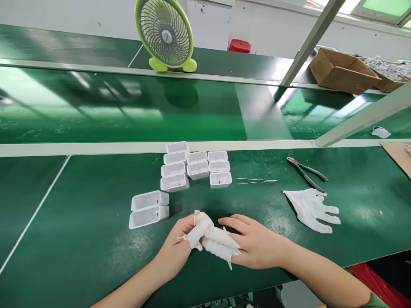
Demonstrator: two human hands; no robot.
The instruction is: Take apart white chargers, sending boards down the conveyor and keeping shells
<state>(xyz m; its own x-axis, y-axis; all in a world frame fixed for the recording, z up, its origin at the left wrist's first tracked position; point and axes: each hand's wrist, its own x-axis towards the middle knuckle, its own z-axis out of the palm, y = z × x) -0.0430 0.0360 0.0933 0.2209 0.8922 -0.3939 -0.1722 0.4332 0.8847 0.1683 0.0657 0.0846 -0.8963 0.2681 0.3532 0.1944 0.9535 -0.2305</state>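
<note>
My left hand point(176, 246) and my right hand point(257, 244) meet above the near edge of the green table. White cloth finger cots point(221, 237) with ragged ends cover the thumb and index finger of each hand. The covered left fingers are closed at the tips of the cots on my right hand. The bare fingers of my right hand are stretched out and apart. Left of my hands stand two stacks of white plastic trays point(148, 216). To the right lies a white glove point(313, 209), flat on the table.
More white trays point(175, 183) stand in stacks ahead, beside tweezers point(257, 181). Green-handled pliers point(305, 171) lie beyond the glove. A green fan point(166, 36) and an open cardboard box point(343, 70) sit on the back shelf. Slanted metal posts point(362, 115) rise at right.
</note>
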